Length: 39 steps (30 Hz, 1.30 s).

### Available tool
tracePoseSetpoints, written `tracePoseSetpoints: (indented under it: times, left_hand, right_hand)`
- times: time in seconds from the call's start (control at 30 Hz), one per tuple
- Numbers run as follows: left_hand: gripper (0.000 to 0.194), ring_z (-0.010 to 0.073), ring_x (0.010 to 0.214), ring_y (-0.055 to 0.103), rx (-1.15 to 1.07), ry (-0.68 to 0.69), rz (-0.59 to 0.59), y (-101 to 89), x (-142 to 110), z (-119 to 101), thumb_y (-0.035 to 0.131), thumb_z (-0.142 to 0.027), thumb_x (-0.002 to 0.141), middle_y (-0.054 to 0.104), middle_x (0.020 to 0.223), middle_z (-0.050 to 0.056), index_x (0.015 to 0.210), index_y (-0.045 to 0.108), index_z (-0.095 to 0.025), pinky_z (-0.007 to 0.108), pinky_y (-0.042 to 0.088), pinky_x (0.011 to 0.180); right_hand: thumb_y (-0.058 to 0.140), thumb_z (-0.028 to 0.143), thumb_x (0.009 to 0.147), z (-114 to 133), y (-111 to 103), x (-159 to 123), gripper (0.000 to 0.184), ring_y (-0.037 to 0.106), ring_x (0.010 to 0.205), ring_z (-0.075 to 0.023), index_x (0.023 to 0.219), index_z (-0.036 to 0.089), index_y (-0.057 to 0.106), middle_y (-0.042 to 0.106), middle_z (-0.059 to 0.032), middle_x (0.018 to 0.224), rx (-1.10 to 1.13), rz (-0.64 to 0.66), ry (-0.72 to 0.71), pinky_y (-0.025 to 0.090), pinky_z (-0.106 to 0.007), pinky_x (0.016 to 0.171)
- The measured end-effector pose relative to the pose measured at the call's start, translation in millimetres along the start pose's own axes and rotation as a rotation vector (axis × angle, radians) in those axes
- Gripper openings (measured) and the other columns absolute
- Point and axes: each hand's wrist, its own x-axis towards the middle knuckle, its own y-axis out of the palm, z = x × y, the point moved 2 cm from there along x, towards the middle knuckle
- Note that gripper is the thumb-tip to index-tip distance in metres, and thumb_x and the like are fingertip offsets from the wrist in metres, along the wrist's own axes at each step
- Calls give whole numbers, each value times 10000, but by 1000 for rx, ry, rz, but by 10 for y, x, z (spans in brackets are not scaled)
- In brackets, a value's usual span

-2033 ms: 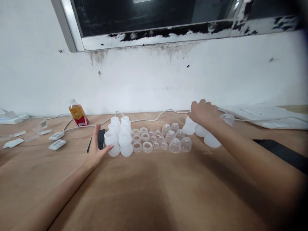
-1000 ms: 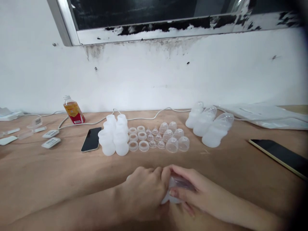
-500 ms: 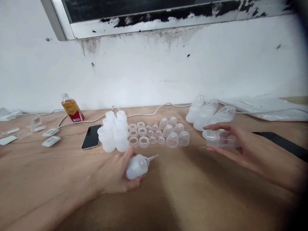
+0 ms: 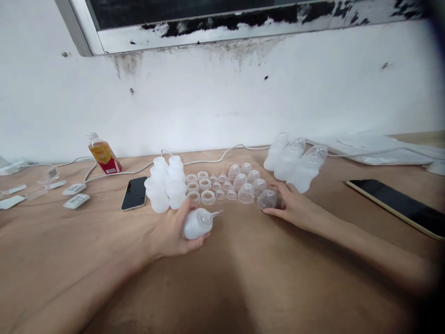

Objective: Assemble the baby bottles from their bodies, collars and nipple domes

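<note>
My left hand (image 4: 177,232) is wrapped around a translucent white baby bottle (image 4: 197,223), tipped on its side above the table. A clear nipple (image 4: 217,213) sticks out of its end, pointing right. My right hand (image 4: 287,204) has its fingers around a clear dome cap (image 4: 267,199) at the front right of a group of similar dome caps (image 4: 246,193). To the left of those caps stand several clear nipples (image 4: 231,193). Beside them lie several translucent rings (image 4: 208,197). Further left is a cluster of open white bottle bodies (image 4: 176,185).
Several capped bottles (image 4: 295,162) stand at the back right, near a plastic bag (image 4: 375,147). A dark phone (image 4: 396,204) lies at the right, another phone (image 4: 134,194) at the left. A drink bottle (image 4: 104,155) and white cable (image 4: 225,160) are at the back.
My right hand has moved left with the clear dome cap, from near the capped bottles to the front of the cap group. My left hand still holds its bottle.
</note>
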Motion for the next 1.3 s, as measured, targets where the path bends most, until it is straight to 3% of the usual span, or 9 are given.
tracePoseSetpoints:
  times: [0.13,0.3,0.4,0.63,0.87,0.97,1.07,1.17,1.3]
  left_hand:
    - [473,173,693,581,-65,-85,23,3,75,-37,549,-407,668,583,871,38,994,268,-212,285,439,591]
    - [547,238,703,606,68,-63,182,159,300,-208,519,-388,676,601,846,66,1107,249,-186,304,429,541]
    - [535,259,691,608,152,-10,277,239,407,-273,511,-357,667,601,816,77,1103,273,-157,306,424,514]
    - [648,274,744,605,124,50,323,286,468,-222,540,-400,655,611,834,87,1167,241,-140,326,436,581]
    - [645,226,795,579,-76,115,372,214,544,-214,614,-364,598,588,896,57,1128,303,-169,313,434,651]
    - [635,198,894,540,-238,160,382,160,579,-181,666,-324,556,539,999,45,1090,347,-197,301,424,742]
    - [647,197,964,507,-349,194,378,136,587,-133,674,-281,548,497,1073,52,1098,342,-201,310,409,799]
    - [676,204,941,521,-356,205,377,150,573,-115,669,-251,541,512,1059,56,1119,322,-197,331,403,809]
    - [677,205,875,550,-294,87,312,184,553,-149,643,-317,585,554,983,60,1148,290,-184,338,420,766]
  right_hand:
    - [431,523,743,411,-209,-149,597,568,817,-237,1221,185,316,368,-165,1219,35,-210,-72,453,-400,710]
    - [304,464,835,1028,-143,-178,373,579,547,-117,1046,188,442,613,-44,784,529,361,-206,448,-228,475]
    - [307,501,821,1131,21,-97,390,474,337,-69,858,159,489,550,16,510,670,512,-132,342,-163,302]
    - [369,514,791,1038,159,-90,368,487,334,-77,798,165,485,517,39,462,838,483,-101,377,-163,314]
    - [374,466,810,1063,39,-140,356,533,363,-106,826,159,552,560,15,463,596,322,-229,418,-211,427]
    - [447,429,787,1075,-89,-138,359,613,603,-164,1027,178,539,647,-53,749,394,198,-439,471,-282,595]
    - [426,321,818,1086,-232,-171,314,541,974,-186,1111,237,498,528,-52,1143,340,201,-706,439,-317,799]
    - [436,253,815,1097,-345,-210,248,511,1013,-139,1042,242,536,577,-7,1061,412,265,-867,356,-321,928]
    - [455,277,813,1063,-373,-144,207,556,878,-144,995,207,524,613,-34,921,527,-12,-680,398,-334,856]
